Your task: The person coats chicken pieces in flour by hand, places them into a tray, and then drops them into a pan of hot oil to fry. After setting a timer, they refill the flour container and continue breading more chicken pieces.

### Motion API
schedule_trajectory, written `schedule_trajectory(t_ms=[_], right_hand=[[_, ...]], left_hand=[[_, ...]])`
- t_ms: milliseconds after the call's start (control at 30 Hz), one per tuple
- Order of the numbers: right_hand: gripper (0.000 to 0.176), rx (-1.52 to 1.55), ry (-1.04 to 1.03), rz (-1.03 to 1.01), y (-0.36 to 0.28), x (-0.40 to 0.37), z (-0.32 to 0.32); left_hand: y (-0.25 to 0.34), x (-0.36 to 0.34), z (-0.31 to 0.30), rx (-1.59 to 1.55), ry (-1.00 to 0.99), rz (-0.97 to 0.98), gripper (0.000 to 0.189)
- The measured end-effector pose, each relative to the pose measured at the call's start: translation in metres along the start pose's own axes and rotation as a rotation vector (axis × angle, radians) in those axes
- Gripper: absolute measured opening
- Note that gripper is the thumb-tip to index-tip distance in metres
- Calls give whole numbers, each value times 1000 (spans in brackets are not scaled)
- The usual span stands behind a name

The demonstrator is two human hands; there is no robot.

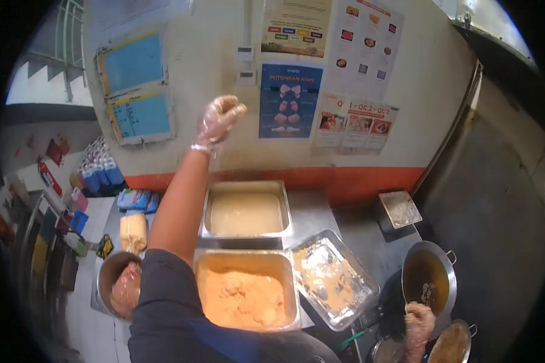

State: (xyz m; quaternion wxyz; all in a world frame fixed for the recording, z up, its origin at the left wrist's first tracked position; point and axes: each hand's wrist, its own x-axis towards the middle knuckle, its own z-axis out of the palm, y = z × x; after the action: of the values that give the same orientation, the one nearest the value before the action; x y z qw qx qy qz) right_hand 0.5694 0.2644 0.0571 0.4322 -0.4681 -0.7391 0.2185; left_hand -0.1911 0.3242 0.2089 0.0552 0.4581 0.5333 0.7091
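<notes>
My left hand (221,122), in a clear plastic glove, is raised before the wall near two small digital timers (245,54). Its fingers are curled together, and nothing shows in them. Below that arm are a steel pan of pale liquid (246,213) and a steel pan of orange breading flour (243,296). My right hand (419,320), gloved too, is low at the right by the near rim of a wok of brown oil (429,272). Those fingers are closed, and what they hold is hidden. Pale foam floats in the oil.
A flour-dusted metal tray (333,279) lies tilted beside the flour pan. A second wok (451,343) stands at the lower right, and a square tin (399,210) at the back. Left are a pot of raw meat (126,287) and a bag (133,232). Posters (290,101) cover the wall.
</notes>
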Motion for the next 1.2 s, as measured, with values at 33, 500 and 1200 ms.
schedule_trajectory(t_ms=[33,500,1200], right_hand=[[23,18,-47,-6,-36,1,26],[22,-327,-362,-28,-121,9,95],[27,-374,-431,-3,-120,18,111]], left_hand=[[-4,36,-9,31,32,65,60],[-39,200,10,140,174,96,61],[-12,191,14,130,212,-38,67]])
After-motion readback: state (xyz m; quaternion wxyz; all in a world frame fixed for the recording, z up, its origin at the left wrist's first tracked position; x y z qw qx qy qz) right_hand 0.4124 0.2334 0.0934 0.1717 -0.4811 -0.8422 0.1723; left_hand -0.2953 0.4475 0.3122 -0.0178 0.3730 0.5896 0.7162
